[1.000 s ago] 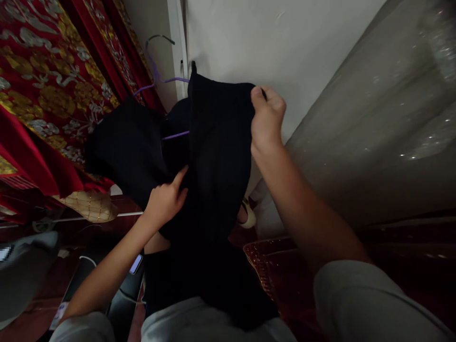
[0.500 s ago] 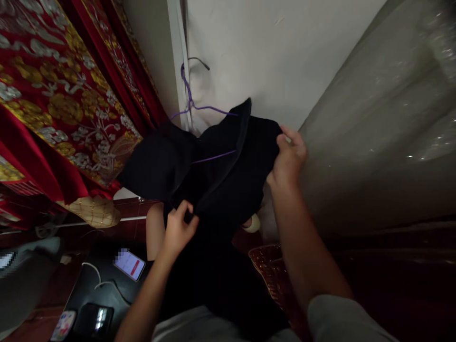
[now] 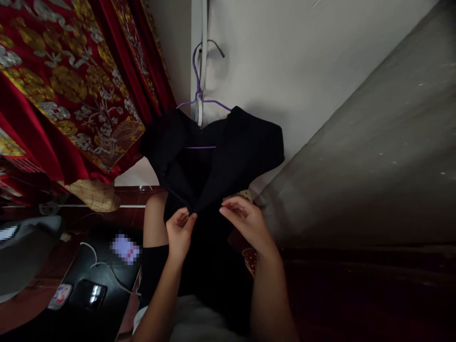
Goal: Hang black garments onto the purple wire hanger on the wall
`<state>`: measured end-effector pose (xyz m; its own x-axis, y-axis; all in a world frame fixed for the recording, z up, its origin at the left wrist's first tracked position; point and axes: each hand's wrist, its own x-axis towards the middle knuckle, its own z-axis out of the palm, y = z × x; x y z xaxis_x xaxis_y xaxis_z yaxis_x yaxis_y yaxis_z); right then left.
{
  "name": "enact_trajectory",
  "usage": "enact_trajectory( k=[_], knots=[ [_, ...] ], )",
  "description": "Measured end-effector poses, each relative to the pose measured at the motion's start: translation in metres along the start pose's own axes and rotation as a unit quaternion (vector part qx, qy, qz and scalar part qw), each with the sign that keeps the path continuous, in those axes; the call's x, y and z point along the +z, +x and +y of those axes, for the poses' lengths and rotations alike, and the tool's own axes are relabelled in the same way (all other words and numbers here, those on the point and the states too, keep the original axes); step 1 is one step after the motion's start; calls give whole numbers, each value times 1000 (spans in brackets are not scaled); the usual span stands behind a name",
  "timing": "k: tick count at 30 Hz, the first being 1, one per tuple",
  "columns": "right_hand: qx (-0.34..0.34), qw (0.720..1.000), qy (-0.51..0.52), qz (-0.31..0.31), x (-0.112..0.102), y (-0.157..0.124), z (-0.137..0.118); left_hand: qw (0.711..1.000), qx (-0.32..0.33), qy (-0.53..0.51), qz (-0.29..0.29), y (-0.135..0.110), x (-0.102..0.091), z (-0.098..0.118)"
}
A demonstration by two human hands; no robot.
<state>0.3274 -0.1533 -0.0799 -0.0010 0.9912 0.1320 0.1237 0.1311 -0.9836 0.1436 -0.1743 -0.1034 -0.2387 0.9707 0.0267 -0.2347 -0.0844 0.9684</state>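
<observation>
A black short-sleeved garment (image 3: 245,142) with a wide open neckline hangs on a purple wire hanger (image 3: 198,95) against the wall. Its lower part falls towards my lap, where dark fabrics merge and its hem cannot be made out. My left hand (image 3: 180,230) pinches the garment's front edge at the bottom of the neck opening. To the right of that spot, my right hand (image 3: 245,218) hovers by the garment's front, its fingers curved and the thumb apart from them, with nothing visible between.
Red cloth with gold and silver embroidery (image 3: 67,80) hangs at the left. Low on the left, a dark table (image 3: 117,285) bears a lit phone (image 3: 125,249), a black device (image 3: 89,294) and a white cable (image 3: 93,251). Greyish sheeting (image 3: 374,166) covers the right side.
My right hand has let go of the garment's right sleeve and come down and left towards the front. The neckline now lies flatter and narrower. My left hand keeps its pinch.
</observation>
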Motion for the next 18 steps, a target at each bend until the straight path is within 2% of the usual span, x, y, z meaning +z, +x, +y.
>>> enact_trajectory(
  k=[3, 6, 8, 12, 18],
  knots=[
    [5, 997, 8, -71, 18, -4, -6, 997, 52, 47, -46, -8, 7, 4],
    [9, 999, 18, -41, 39, -9, -1, 989, 103, 94, -58, -12, 10, 7],
    [-6, 999, 17, -28, 44, -9, 4, 987, 100, 114, -51, -11, 10, 7],
    [-39, 997, 5, -60, 36, -8, 7, 988, 75, 130, -46, -7, 6, 3],
    [-77, 994, -49, -62, 36, -10, 9, 996, 42, 76, -23, -6, 1, -9]
  ],
)
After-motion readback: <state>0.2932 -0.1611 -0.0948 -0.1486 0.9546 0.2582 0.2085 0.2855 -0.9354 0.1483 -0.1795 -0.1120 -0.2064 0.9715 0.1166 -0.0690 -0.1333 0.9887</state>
